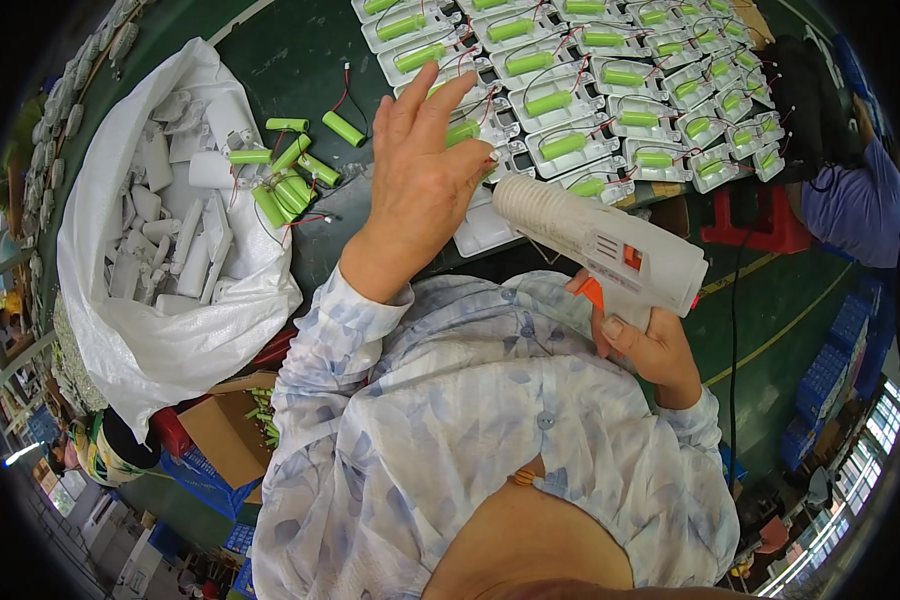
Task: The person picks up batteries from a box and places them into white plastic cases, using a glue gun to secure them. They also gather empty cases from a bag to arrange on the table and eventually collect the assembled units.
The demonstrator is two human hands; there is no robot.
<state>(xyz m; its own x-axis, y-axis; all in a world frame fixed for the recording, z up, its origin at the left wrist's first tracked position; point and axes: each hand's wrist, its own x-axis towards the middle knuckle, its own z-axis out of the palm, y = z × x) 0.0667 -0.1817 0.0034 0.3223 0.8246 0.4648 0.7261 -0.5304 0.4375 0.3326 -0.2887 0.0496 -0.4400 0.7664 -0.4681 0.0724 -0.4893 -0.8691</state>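
My right hand [650, 345] grips a white hot glue gun [610, 240] by its handle, a finger at the orange trigger [592, 292]. The gun's ribbed front end points up and left, towards my left hand. My left hand [415, 185] hovers over the near edge of the white plastic housings [562, 147], several fingers stretched away from me. Its thumb side is bent in a pinch by a tiny pale thing too small to name. Rows of these housings each hold a green cylindrical battery [548, 103] with red and black wires.
Left of my hand lies a pile of loose green batteries [292, 190] on the dark green table [280, 75]. A white sack [90, 240] of white plastic parts stands beside it. A cardboard box [225, 435], a red stool [760, 225] and another person's sleeve [855, 205] are nearby.
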